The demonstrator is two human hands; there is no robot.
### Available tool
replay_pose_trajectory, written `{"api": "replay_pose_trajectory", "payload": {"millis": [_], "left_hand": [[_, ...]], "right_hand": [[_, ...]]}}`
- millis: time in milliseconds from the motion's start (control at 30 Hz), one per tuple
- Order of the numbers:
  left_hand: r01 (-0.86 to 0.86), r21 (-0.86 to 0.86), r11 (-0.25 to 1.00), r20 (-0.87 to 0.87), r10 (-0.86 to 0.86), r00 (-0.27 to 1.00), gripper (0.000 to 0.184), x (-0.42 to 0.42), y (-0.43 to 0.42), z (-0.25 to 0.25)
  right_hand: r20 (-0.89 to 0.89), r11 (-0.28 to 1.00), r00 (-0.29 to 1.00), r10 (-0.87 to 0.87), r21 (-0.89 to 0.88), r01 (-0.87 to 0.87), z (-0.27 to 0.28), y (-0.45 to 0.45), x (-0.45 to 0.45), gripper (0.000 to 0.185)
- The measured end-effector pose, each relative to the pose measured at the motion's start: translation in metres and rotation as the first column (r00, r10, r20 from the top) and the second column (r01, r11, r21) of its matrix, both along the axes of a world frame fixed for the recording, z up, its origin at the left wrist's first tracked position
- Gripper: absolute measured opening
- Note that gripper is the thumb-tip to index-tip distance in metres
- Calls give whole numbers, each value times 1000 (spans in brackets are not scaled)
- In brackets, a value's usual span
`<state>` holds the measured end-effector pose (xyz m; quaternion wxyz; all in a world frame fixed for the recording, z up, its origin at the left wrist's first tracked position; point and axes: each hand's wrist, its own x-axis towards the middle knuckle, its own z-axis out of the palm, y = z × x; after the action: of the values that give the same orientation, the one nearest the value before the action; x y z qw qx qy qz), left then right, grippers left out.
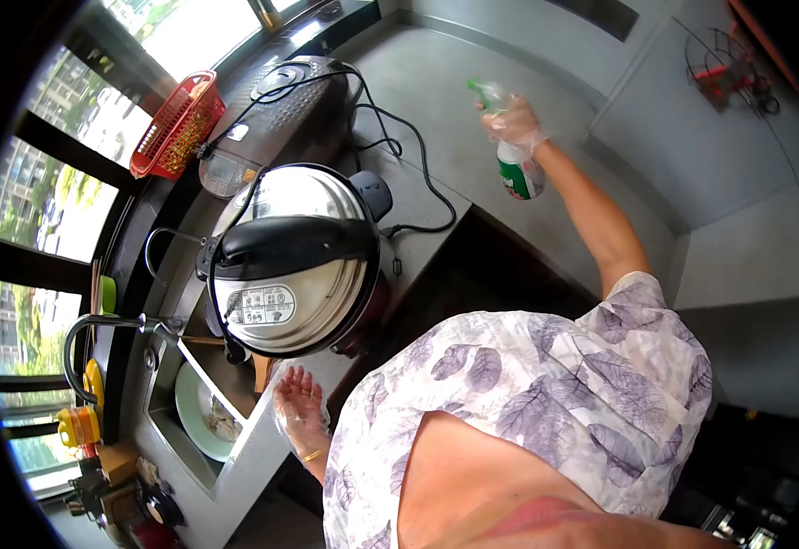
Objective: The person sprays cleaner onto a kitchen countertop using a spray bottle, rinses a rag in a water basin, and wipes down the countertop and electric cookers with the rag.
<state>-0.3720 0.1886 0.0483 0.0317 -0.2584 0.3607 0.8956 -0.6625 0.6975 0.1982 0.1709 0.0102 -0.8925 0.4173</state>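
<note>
My right hand (513, 121), in a clear plastic glove, is wrapped round the neck of a spray bottle (519, 174) with a green nozzle and a green and white label. The bottle is over the grey counter (418, 69). My left hand (300, 403), also gloved, has its fingers apart and holds nothing; it is by the counter edge beside the sink. Just beyond it stands a large pressure cooker (313, 291) with a steel lid and black handle.
Behind the pressure cooker are a grey rice cooker (313, 114) with a loose black cord and a red basket (172, 128). A sink with a faucet (107, 320) and a pale green bowl (189, 407) lies at the left, below windows.
</note>
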Motion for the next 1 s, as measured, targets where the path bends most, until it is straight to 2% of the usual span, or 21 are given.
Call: {"api": "replay_pose_trajectory", "payload": {"millis": [67,133,167,233,300,333,400,467,600,667,700,800,933,967,1000], "left_hand": [[-49,21,999,38,48,998,45,0,9,1],[-133,-27,991,71,134,988,46,3,23,3],[-170,-51,984,85,174,981,47,3,29,3],[-209,-24,978,82,210,974,46,7,39,4],[-240,7,971,92,238,967,44,9,46,5],[-252,27,967,102,248,963,43,9,49,6],[-277,60,959,116,269,956,40,7,56,6],[-297,82,951,126,286,950,36,6,62,8],[-328,100,939,169,309,936,30,-3,75,15],[-331,97,939,167,313,935,28,-5,84,22],[-340,93,936,168,322,932,27,-7,86,24],[-373,97,923,179,353,918,24,-12,91,28],[-422,112,900,223,391,893,20,-20,92,28],[-428,103,898,236,396,888,19,-21,91,28],[-430,103,897,243,396,885,18,-20,91,29]], "right_hand": [[-7,995,995,99,-20,-99,-10,19,-40,16],[-79,979,980,182,113,-172,-30,45,-83,14],[-146,950,963,224,255,-182,-44,60,-106,14],[-160,933,965,208,329,-146,-51,71,-136,16],[-60,958,993,100,276,-80,-51,75,-153,17],[-9,957,998,56,286,-51,-43,70,-153,18],[76,897,997,-2,440,-32,-19,62,-151,19],[68,913,997,-25,409,-5,-10,61,-155,20],[176,820,984,-23,567,-82,-3,70,-169,21],[174,975,985,-6,221,-33,8,64,-154,20],[168,1000,986,-3,31,-2,11,63,-147,20],[69,963,985,158,-233,-138,-12,84,-175,21],[142,982,986,88,-175,-63,-7,88,-199,18],[120,989,990,70,-136,-53,-7,85,-198,16],[83,998,995,63,-21,-61,-9,84,-193,15]]}}
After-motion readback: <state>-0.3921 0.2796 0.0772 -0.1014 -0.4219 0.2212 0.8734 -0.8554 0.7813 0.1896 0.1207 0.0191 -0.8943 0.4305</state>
